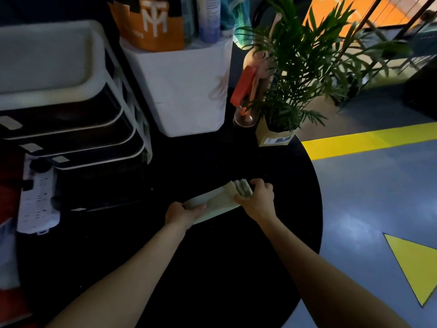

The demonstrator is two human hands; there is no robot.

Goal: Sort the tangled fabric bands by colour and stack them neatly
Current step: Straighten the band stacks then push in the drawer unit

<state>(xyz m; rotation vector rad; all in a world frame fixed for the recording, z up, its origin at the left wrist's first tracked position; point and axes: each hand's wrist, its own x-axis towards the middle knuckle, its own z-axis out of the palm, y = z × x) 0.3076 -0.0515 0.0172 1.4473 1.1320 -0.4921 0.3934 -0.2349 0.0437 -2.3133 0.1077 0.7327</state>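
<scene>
Bands [220, 200] (one pale stack), two hands

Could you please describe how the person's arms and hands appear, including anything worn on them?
Both forearms are bare, with no sleeves in view. The left hand and right hand wear no gloves, and no rings, watch or bracelets can be seen in the dim light. No markings show.

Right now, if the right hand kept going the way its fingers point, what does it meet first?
The right hand points up-left, fingers already curled on the folded end of the pale fabric bands. Beyond that, bare black table, then probably the white bin; depth is unclear.
</scene>
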